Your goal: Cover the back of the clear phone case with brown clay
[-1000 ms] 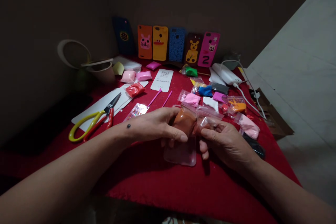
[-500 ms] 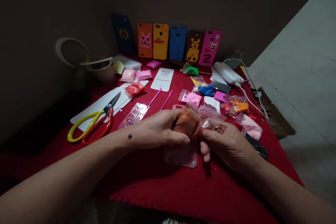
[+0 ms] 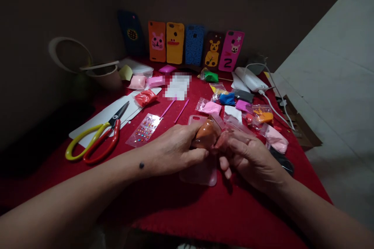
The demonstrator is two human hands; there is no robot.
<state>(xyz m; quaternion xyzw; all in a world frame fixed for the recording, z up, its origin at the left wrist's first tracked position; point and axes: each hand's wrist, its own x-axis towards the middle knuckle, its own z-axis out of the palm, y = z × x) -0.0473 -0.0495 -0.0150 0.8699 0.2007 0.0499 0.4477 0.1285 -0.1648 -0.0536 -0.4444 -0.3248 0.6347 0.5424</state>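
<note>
Both my hands meet over the middle of the red cloth point(image 3: 181, 210). My left hand point(image 3: 172, 149) is closed around a small clear bag of brown-orange clay point(image 3: 206, 134), thumb pressed on its lower side. My right hand point(image 3: 248, 157) pinches the bag's plastic end from the right. Under the hands lies a clear phone case point(image 3: 200, 173), flat on the cloth.
Yellow-and-red scissors point(image 3: 93, 144) lie on a white sheet at left, next to a gem sticker sheet point(image 3: 143, 129) and two pink sticks point(image 3: 175, 109). Several clay bags sit behind my hands. Decorated phone cases point(image 3: 187, 44) lean on the back wall. A white charger with its cable point(image 3: 251, 79) is at right.
The clay bag has been squeezed more tightly between both hands and my right hand has closed in on it. The view shifted slightly, so the table items sit a little further left.
</note>
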